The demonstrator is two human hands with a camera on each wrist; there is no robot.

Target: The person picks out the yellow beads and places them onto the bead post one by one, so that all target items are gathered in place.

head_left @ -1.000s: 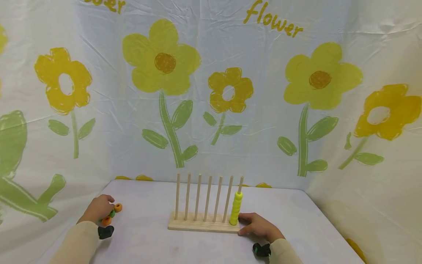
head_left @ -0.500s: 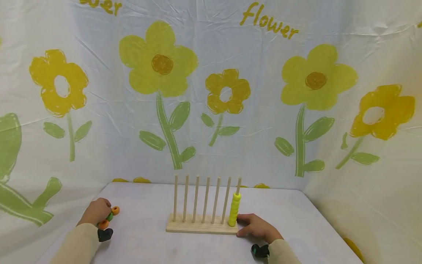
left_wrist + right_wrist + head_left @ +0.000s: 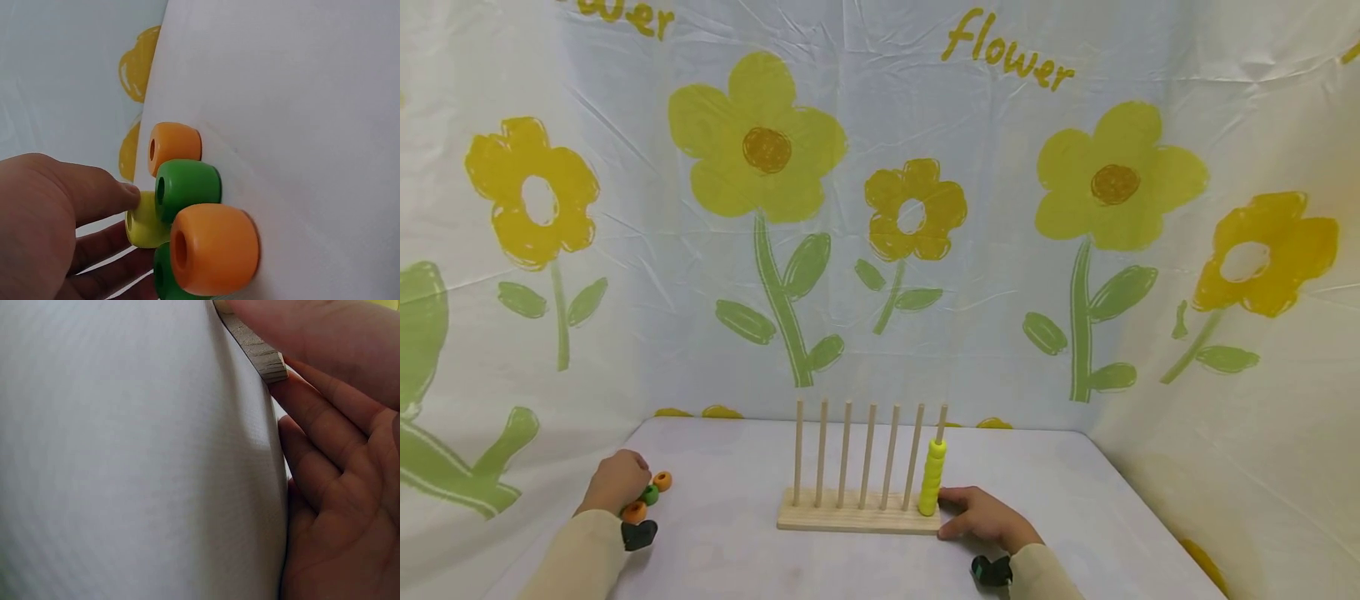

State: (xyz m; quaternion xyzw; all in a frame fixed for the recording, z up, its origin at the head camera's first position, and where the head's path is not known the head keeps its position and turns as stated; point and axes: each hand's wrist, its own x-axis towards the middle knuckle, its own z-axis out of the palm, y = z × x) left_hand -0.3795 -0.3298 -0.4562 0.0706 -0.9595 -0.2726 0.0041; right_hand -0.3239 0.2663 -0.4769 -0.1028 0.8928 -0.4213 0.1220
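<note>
A wooden peg rack (image 3: 850,518) stands on the table with a row of upright pegs. Its rightmost peg carries a stack of yellow beads (image 3: 932,479). My right hand (image 3: 987,515) grips the rack's right end; in the right wrist view the thumb and fingers lie on either side of the wooden base (image 3: 262,359). At the left, my left hand (image 3: 616,483) is among loose beads, its thumb and fingers pinching a yellow bead (image 3: 145,219). Beside it lie a green bead (image 3: 189,189), two orange beads (image 3: 215,250), and another green bead (image 3: 165,278), partly hidden.
A white cloth-covered table (image 3: 722,533) lies under everything. Behind and at both sides hangs a white curtain (image 3: 985,333) printed with yellow flowers. Black wrist cameras (image 3: 638,534) sit on both wrists.
My left hand has drawn back slightly from the green bead, which now shows more. The right hand stays at the rack's end. The whole head view has shifted a little.
</note>
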